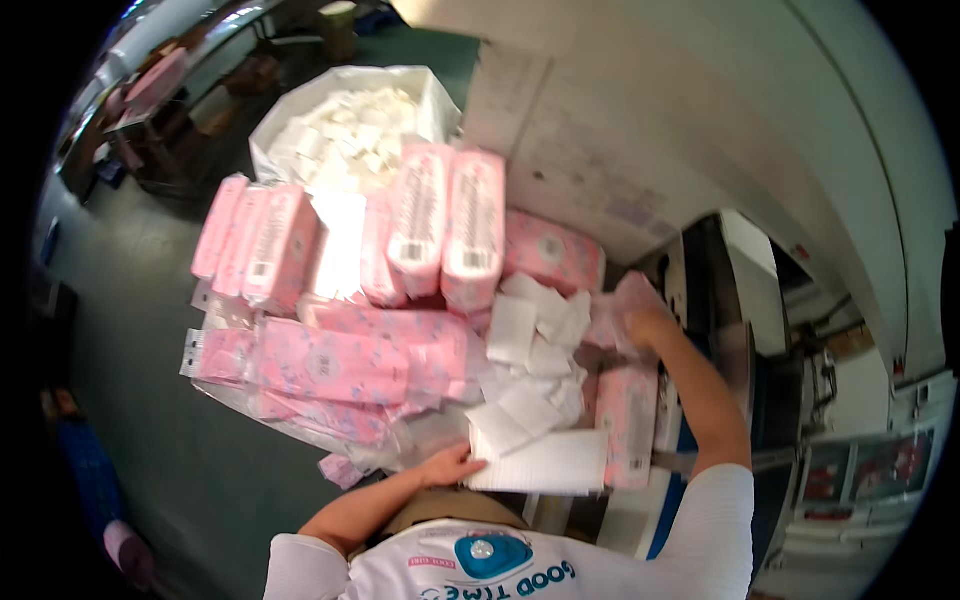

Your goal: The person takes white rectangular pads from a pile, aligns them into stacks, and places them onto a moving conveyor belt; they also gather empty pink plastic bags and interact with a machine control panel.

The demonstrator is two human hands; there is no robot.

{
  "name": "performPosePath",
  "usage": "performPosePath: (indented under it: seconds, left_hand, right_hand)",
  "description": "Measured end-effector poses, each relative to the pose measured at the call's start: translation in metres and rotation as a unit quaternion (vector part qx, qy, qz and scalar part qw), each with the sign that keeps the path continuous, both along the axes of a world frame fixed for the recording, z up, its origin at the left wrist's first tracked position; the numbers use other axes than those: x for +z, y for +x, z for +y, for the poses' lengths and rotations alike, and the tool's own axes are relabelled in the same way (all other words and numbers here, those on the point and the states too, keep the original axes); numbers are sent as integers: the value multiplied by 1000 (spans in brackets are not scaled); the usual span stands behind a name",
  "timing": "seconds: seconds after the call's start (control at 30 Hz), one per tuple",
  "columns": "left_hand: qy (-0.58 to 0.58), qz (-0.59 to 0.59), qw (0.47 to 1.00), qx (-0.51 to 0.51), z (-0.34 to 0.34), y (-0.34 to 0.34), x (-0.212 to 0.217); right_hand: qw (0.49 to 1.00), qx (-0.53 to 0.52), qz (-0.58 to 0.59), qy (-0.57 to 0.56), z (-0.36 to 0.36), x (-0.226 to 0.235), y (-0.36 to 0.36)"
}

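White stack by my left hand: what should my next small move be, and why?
Perhaps bring the pink film at your right hand toward the white stack: the stack lies unwrapped, and your left hand touches its left end.

A white short-sleeved T-shirt (600,552) (a blue, rounded print (515,553) and dark lettering mark its front).

yellowish bucket (338,32) on dark green floor (190,450), broad cream panel (610,115)

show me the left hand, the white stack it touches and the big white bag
Left hand (449,467): head view, back of the hand
White stack (548,463): head view, middle of its visible face
White bag (437,106): head view, right wall
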State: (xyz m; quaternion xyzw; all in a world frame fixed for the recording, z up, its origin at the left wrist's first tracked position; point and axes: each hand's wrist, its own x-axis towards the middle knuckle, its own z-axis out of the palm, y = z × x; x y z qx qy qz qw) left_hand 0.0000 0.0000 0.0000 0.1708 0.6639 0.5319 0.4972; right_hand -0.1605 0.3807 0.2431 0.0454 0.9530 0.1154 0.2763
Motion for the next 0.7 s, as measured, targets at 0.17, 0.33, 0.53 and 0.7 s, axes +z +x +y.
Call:
performPosePath:
  seconds: [0.17,0.33,0.53,0.7]
  left_hand:
    - [-26,47,998,-36,21,-22,41]
    - [-4,44,999,26,10,0,14]
    - [-12,58,998,28,15,1,15]
    - [-31,74,996,36,13,6,11]
  right_hand:
    - [996,-38,-40,-67,97,-106,-15]
    - [999,-2,-46,14,77,-119,-23]
    - [993,84,40,73,97,-146,-12]
    - [970,44,-150,184,-41,0,-10]
